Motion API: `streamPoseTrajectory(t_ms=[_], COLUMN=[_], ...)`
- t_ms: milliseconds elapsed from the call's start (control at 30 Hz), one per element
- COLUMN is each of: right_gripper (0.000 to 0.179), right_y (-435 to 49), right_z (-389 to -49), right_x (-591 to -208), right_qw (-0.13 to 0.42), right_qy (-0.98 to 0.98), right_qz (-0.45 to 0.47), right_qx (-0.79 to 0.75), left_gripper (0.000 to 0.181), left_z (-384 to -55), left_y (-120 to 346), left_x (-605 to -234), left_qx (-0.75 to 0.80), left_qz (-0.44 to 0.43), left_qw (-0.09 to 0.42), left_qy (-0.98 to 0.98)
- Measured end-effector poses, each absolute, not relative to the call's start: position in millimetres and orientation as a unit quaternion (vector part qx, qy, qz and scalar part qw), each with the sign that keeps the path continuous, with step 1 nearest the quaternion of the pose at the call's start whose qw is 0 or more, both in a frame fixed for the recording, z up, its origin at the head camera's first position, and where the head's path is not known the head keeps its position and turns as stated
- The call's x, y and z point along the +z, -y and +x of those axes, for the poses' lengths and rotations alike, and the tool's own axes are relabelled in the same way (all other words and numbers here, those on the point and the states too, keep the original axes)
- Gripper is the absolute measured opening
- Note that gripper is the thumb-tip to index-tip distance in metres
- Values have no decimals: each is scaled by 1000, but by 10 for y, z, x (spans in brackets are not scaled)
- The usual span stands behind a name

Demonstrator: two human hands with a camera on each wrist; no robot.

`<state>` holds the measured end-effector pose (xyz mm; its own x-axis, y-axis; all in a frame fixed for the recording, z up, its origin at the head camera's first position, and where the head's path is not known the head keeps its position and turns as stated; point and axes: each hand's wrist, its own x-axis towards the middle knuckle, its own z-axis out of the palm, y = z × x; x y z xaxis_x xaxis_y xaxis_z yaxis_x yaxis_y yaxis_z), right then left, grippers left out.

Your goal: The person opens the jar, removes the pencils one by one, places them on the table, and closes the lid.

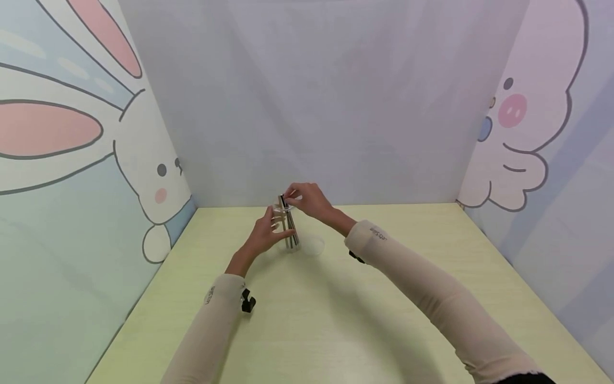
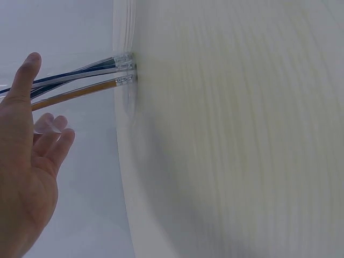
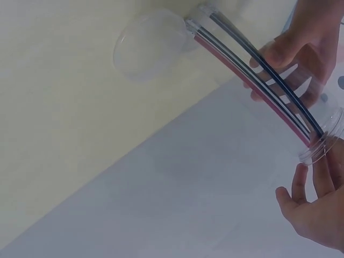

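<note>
A clear jar (image 3: 306, 157) of slim sticks (image 3: 262, 92) is at the far part of the surface (image 1: 288, 330); it looks light, stiff and slick, best taken round the side, where the left hand (image 1: 263, 234) grips it. The right hand (image 1: 312, 200) reaches its mouth; whether pinching, I cannot tell. A lid (image 1: 314, 245) lies beside.

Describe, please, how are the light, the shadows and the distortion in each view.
Head: even light, with a soft shadow below the right sleeve on the table; left wrist: dim and hazy, the table edge slightly curved; right wrist: flat light, faint highlights on the jar rim, the clear disc pale against the table.
</note>
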<state>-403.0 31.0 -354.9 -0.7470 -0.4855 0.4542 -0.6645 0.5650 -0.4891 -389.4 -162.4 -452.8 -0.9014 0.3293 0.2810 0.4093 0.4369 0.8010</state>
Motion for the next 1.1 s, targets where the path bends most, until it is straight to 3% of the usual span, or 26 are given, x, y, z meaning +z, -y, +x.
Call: streamPoseTrajectory(t_ms=[467,1100], right_gripper=[14,16], right_y=[-363,-409], right_z=[-4023,-4102], right_x=[-3551,-3220], right_qw=[172,209], right_qy=[868,857], right_qz=[338,346], right_qx=[321,320], left_gripper=[76,73], left_z=[-3897,-3992], left_y=[1614,1608], left_x=[-4549,-4608], left_qx=[-481,-490], left_qz=[-227,-221], left_qw=[42,41], left_qy=[846,842])
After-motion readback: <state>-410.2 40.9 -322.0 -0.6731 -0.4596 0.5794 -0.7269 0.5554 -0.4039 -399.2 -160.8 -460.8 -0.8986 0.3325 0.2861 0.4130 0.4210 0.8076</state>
